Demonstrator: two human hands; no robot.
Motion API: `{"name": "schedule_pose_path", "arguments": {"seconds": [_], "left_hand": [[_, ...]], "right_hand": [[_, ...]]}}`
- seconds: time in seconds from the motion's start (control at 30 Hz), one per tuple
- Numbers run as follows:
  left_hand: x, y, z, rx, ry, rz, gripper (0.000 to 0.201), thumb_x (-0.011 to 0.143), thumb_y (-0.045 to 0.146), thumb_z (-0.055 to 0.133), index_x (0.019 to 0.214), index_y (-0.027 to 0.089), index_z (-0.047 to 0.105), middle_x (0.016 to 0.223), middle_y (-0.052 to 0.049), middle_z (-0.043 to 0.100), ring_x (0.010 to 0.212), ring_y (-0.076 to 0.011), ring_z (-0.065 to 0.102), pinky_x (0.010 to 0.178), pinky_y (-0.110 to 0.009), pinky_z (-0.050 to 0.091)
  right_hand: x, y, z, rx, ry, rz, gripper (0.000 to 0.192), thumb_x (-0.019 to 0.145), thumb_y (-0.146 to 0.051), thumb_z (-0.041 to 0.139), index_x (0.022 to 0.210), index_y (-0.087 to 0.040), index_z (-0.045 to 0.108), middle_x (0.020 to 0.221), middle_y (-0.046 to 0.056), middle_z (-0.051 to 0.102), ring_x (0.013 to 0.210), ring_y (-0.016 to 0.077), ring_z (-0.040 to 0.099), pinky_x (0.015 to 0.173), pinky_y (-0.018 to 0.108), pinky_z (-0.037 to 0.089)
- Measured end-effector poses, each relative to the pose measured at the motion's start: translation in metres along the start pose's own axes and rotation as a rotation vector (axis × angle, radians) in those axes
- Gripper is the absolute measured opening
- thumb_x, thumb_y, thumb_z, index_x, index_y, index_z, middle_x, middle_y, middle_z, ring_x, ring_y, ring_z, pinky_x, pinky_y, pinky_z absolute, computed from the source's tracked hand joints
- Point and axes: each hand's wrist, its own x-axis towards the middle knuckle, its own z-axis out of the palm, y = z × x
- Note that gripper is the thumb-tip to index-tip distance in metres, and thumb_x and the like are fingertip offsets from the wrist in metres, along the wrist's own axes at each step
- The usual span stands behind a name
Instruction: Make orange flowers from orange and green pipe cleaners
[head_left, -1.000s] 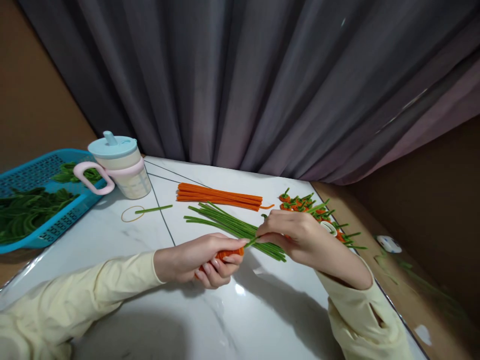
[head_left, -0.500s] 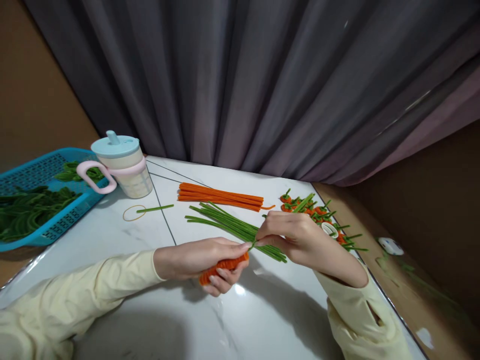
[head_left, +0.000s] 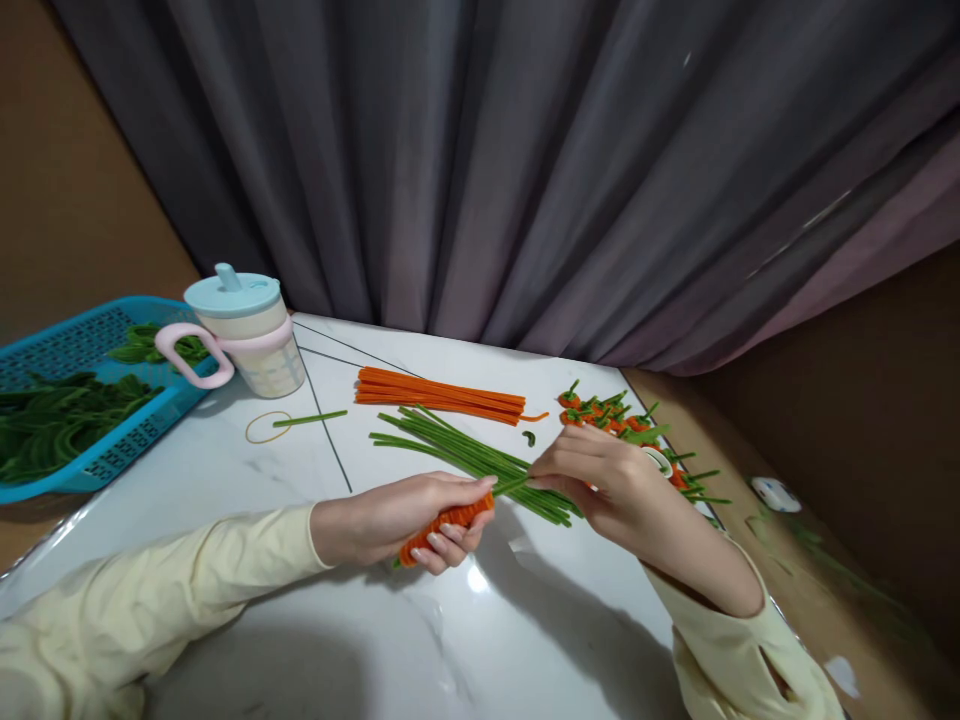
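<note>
A dark grey pleated curtain (head_left: 525, 170) fills the view from ten to two o'clock. Brown wall (head_left: 67, 190) shows at nine o'clock. The white marble-patterned table (head_left: 525, 620) spans six o'clock, glossy with a light reflection, and brown floor (head_left: 847, 560) lies at four o'clock.

On the table (head_left: 225, 480) the cup (head_left: 247, 335) stands near the left edge, the basket (head_left: 82, 400) overhanging that edge, the finished pieces (head_left: 615, 420) at the right edge.
</note>
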Motion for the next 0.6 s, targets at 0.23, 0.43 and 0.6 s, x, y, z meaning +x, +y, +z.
{"name": "schedule_pose_path", "arguments": {"seconds": [0.23, 0.43, 0.6], "left_hand": [[0.029, -0.042, -0.005, -0.036, -0.063, -0.163, 0.044, 0.080, 0.056, 0.057, 0.068, 0.017, 0.043, 0.053, 0.008, 0.029, 0.041, -0.0051, 0.017, 0.038, -0.018, 0.008], [0.059, -0.059, -0.030, 0.012, -0.138, -0.171, 0.062, 0.081, 0.068, 0.041, 0.084, 0.008, 0.059, 0.068, -0.007, 0.057, 0.058, -0.0145, 0.054, 0.054, -0.025, 0.040], [0.061, -0.060, -0.040, -0.031, -0.103, -0.137, 0.053, 0.085, 0.057, 0.043, 0.091, 0.008, 0.060, 0.063, -0.006, 0.060, 0.053, -0.0135, 0.053, 0.054, -0.024, 0.038]], "right_hand": [[-0.055, -0.023, 0.058, -0.001, 0.093, 0.062, 0.029, 0.081, 0.000, 0.036, 0.083, -0.017, 0.060, 0.066, 0.004, 0.060, 0.062, 0.0168, 0.048, 0.058, 0.030, 0.035], [-0.084, -0.005, 0.086, -0.025, 0.265, 0.078, 0.035, 0.082, 0.002, 0.032, 0.095, -0.017, 0.057, 0.082, 0.006, 0.065, 0.073, 0.0182, 0.054, 0.064, 0.033, 0.039], [-0.090, 0.006, 0.092, -0.031, 0.298, 0.028, 0.033, 0.083, 0.002, 0.035, 0.103, -0.015, 0.055, 0.085, 0.008, 0.066, 0.079, 0.0192, 0.056, 0.068, 0.034, 0.041]]}}
